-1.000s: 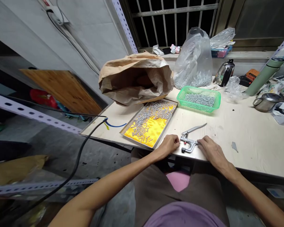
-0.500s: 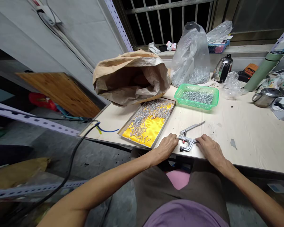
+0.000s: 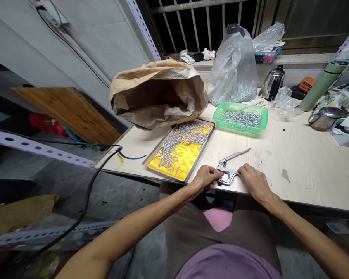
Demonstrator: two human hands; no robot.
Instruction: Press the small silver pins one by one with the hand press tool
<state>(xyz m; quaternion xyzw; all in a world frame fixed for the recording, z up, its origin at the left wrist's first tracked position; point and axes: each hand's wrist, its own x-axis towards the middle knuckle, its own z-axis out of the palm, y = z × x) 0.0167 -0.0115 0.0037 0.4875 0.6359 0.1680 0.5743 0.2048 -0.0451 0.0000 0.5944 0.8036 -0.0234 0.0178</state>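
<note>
A pair of metal snap-fastener pliers (image 3: 228, 179) lies at the front edge of the table, its C-shaped jaw toward me and its upper handle raised away. My right hand (image 3: 254, 180) is closed on the end of the other handle. At the jaw's left side, my left hand (image 3: 206, 177) pinches with its fingertips beside a small red part; whatever they hold is too small to make out. Left of that hand sits a shallow tray (image 3: 189, 179) lined with yellow cloth, where many small metal pins or rivets (image 3: 174, 145) are scattered.
A green basket (image 3: 240, 128) of small metal pieces stands behind the pliers. An open brown paper sack (image 3: 159, 93) leans over the tray's far end. Farther back are a clear plastic bag (image 3: 235, 66), a kettle (image 3: 273, 83), a steel mug (image 3: 325, 118) and a green flask (image 3: 322, 85).
My left fingers have moved from beside the pliers onto the jaw, by the red part. My right hand keeps its hold on the handle. The view has shifted slightly.
</note>
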